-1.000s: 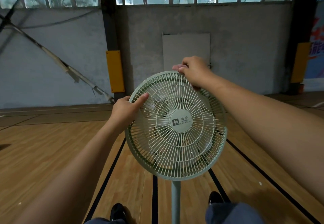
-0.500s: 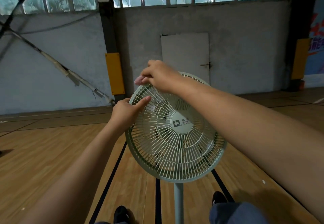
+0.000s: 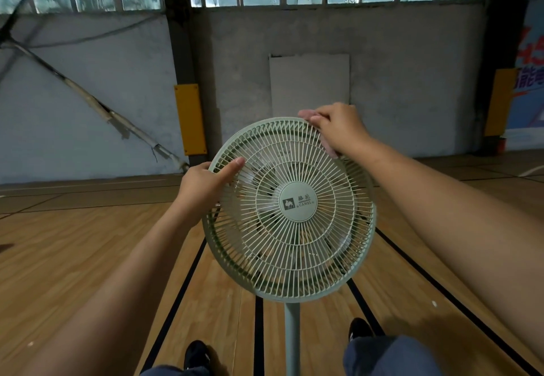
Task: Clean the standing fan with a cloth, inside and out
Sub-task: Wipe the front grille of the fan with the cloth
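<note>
Gripping w/ our left hand (image 3: 203, 184) the pale green round plastic fan grille (image 3: 290, 209) at its left rim; right hand (image 3: 338, 128) pinches pinkish cloth (image 3: 306, 115) on top rim. Wood floor (image 3: 73, 257) open all round.

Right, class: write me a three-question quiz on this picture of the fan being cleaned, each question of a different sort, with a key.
1. True or false: the left hand holds the fan at the left rim of its cage.
2. Where is the pink cloth? A) on the floor B) under the right hand at the cage's top rim C) round the pole
3. Fill in: the badge at the cage's centre reads ____.

Key: 1 true; 2 B; 3 CAMEL.
</note>
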A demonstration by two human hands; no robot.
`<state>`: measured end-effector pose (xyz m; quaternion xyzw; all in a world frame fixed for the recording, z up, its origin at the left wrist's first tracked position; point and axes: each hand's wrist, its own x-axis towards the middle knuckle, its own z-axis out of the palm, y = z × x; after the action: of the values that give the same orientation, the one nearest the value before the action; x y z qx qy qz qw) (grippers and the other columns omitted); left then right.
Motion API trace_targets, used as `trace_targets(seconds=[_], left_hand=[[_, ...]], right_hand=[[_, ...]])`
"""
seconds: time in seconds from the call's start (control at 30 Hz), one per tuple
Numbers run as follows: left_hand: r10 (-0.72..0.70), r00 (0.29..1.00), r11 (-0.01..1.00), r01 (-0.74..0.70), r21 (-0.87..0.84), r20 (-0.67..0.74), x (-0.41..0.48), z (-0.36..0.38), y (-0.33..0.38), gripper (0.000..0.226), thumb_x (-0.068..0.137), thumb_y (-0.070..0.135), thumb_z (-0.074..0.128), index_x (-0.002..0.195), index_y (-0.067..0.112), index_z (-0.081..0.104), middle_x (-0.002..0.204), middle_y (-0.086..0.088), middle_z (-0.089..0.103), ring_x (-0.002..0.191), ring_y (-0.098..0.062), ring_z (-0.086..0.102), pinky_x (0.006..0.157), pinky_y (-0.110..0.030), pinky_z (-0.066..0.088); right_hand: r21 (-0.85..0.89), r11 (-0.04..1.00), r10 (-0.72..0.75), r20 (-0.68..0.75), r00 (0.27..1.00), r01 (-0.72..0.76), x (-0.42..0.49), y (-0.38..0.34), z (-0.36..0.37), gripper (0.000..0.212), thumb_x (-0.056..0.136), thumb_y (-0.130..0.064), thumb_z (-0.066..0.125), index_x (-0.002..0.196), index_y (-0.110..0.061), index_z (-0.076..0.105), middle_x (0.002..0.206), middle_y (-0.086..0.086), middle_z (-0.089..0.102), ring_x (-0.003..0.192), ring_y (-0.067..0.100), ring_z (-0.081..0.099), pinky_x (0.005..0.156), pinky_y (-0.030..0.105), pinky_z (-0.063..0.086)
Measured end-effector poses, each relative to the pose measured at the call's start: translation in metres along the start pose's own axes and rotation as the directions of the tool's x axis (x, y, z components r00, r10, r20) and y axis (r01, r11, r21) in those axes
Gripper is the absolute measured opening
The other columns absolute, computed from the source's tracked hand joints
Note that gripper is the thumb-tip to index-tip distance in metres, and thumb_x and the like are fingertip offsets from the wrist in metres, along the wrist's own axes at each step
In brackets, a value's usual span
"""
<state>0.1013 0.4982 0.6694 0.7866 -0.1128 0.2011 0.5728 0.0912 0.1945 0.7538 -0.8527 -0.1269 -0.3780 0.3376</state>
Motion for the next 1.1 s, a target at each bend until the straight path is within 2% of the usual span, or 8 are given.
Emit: trace_targets(seconds=[0.07,0.13,0.37,0.67,0.73,0.87,1.03,1.1], left_hand=[[-0.002,1.000,1.000,0.002,-0.001,-0.006,0.001,-0.001,0.000,0.081,0.053,0.094,0.073,0.097,0.026,0.077,0.080,0.013,0.082,0.070,-0.006,0.079,0.054,-0.022,0.058],[-0.011,1.000,1.000,0.011,-0.001,-0.016,0.002,-0.002,-0.001,0.082,0.053,0.095,0.073,0.097,0.026,0.078,0.080,0.012,0.082,0.070,-0.007,0.079,0.060,-0.027,0.059],[-0.044,0.998,0.998,0.045,0.034,-0.047,0.007,-0.003,-0.004,0.082,0.055,0.095,0.073,0.095,0.024,0.076,0.075,0.013,0.080,0.065,-0.007,0.078,0.055,-0.026,0.058],[-0.011,1.000,0.997,0.011,0.079,-0.004,0.011,0.000,-0.005,0.085,0.054,0.095,0.073,0.102,0.024,0.077,0.080,0.011,0.081,0.070,-0.009,0.080,0.061,-0.029,0.061],[0.005,1.000,0.998,-0.006,0.066,0.017,0.010,0.002,-0.005,0.088,0.050,0.096,0.072,0.103,0.025,0.076,0.082,0.012,0.082,0.072,-0.008,0.080,0.063,-0.030,0.063],[0.021,0.999,0.998,-0.022,0.065,0.030,0.007,0.004,-0.003,0.094,0.044,0.102,0.069,0.101,0.028,0.075,0.083,0.014,0.081,0.073,-0.007,0.080,0.065,-0.031,0.065],[0.015,1.000,0.998,-0.016,0.059,0.012,0.006,-0.001,-0.005,0.103,0.036,0.110,0.065,0.100,0.029,0.075,0.083,0.015,0.081,0.073,-0.006,0.080,0.064,-0.031,0.065],[0.010,1.000,0.999,-0.010,0.045,0.007,0.004,-0.004,-0.005,0.102,0.037,0.109,0.067,0.100,0.029,0.075,0.083,0.014,0.082,0.073,-0.007,0.080,0.060,-0.028,0.063]], right_hand=[[0.019,0.999,0.050,-0.030,0.998,-0.049,-0.014,0.015,-0.007,0.028,0.110,-0.031,0.055,0.123,-0.016,0.074,0.072,-0.023,0.074,0.035,0.016,0.057,0.041,0.026,0.050],[0.034,0.995,0.095,-0.068,0.993,-0.092,-0.027,0.028,-0.010,0.026,0.111,-0.029,0.055,0.124,-0.017,0.073,0.060,-0.032,0.066,0.035,0.013,0.058,0.038,0.023,0.048],[-0.015,0.977,0.209,-0.089,0.974,-0.211,-0.072,0.080,-0.014,0.046,0.109,-0.044,0.052,0.081,-0.012,0.072,0.051,0.010,0.066,0.043,0.020,0.066,0.043,0.017,0.050],[0.054,0.965,0.263,-0.140,0.955,-0.258,-0.059,0.058,-0.011,0.043,0.109,-0.043,0.053,0.102,-0.007,0.075,0.048,0.011,0.063,0.039,0.023,0.063,0.043,0.021,0.050],[0.018,0.980,0.199,-0.155,0.968,-0.199,-0.042,0.038,-0.010,0.036,0.108,-0.044,0.055,0.115,-0.016,0.076,0.054,0.000,0.066,0.037,0.016,0.061,0.043,0.020,0.051],[-0.067,0.997,0.016,-0.115,0.993,-0.024,-0.006,0.000,0.001,0.026,0.108,-0.034,0.058,0.119,-0.023,0.078,0.117,-0.009,0.077,0.040,0.003,0.060,0.059,0.027,0.061],[-0.153,0.987,-0.057,-0.067,0.996,0.047,0.014,-0.016,0.014,0.022,0.108,-0.033,0.058,0.115,-0.032,0.079,0.105,-0.014,0.067,0.084,0.005,0.062,0.081,0.029,0.048],[-0.094,0.995,-0.050,-0.061,0.997,0.044,0.009,-0.010,0.014,0.023,0.108,-0.035,0.057,0.117,-0.033,0.078,0.110,-0.015,0.075,0.075,-0.005,0.062,0.085,0.029,0.055]])
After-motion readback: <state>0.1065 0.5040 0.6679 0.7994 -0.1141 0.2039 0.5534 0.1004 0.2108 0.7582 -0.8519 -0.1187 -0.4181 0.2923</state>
